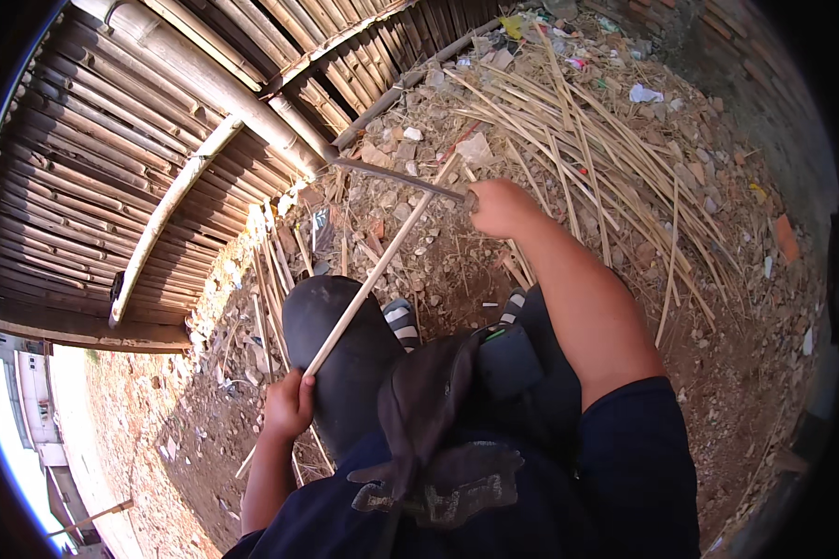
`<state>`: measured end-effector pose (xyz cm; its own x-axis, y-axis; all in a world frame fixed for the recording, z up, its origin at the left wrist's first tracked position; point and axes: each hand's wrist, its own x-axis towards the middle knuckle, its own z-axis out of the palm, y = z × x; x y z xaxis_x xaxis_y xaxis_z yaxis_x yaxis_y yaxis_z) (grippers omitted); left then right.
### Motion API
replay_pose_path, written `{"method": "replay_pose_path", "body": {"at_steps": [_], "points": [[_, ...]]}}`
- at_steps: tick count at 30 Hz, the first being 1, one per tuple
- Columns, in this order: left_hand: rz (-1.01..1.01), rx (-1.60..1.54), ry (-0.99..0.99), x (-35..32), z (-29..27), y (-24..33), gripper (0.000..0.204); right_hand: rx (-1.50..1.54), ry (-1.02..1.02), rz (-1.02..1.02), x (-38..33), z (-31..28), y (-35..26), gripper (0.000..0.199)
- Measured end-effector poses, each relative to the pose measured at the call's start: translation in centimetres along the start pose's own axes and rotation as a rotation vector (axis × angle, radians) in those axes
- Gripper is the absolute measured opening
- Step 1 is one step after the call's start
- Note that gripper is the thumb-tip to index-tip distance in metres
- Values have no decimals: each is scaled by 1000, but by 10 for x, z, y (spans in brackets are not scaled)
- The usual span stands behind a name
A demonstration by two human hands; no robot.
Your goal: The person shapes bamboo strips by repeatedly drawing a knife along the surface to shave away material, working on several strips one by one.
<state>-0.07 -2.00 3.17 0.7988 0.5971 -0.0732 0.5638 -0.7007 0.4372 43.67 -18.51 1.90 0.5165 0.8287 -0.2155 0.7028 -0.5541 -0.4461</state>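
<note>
My left hand (291,405) grips the near end of a long pale bamboo strip (382,268) that slants up and away across my knee. My right hand (501,207) is closed around the handle of a long dark knife (396,177), whose blade points left and meets the strip near its far end. My dark-trousered knee (336,326) is raised under the strip. My feet in striped sandals (403,320) rest on the dirt.
A bamboo-slat fence (140,140) lies at the left and top. A heap of split bamboo strips (578,140) covers the ground at the upper right. Rubble, stones and scraps litter the dirt (736,307). Loose strips (270,279) lie by my knee.
</note>
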Motion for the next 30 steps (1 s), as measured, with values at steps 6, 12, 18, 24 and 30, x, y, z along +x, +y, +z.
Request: {"method": "replay_pose_path", "body": {"at_steps": [6, 12, 18, 24, 30], "points": [[-38, -35, -50, -7, -10, 0, 38, 73, 119, 95, 5, -4, -1, 30], [-35, -6, -10, -8, -4, 0, 38, -140, 34, -152, -10, -12, -33, 30], [-7, -64, -14, -2, -5, 1, 38, 73, 153, 131, 16, -5, 22, 32], [-34, -51, -35, -3, -7, 1, 38, -58, 52, -57, -4, -19, -21, 30], [4, -46, -8, -4, -4, 0, 36, 134, 63, 138, 6, -31, 13, 32]]}}
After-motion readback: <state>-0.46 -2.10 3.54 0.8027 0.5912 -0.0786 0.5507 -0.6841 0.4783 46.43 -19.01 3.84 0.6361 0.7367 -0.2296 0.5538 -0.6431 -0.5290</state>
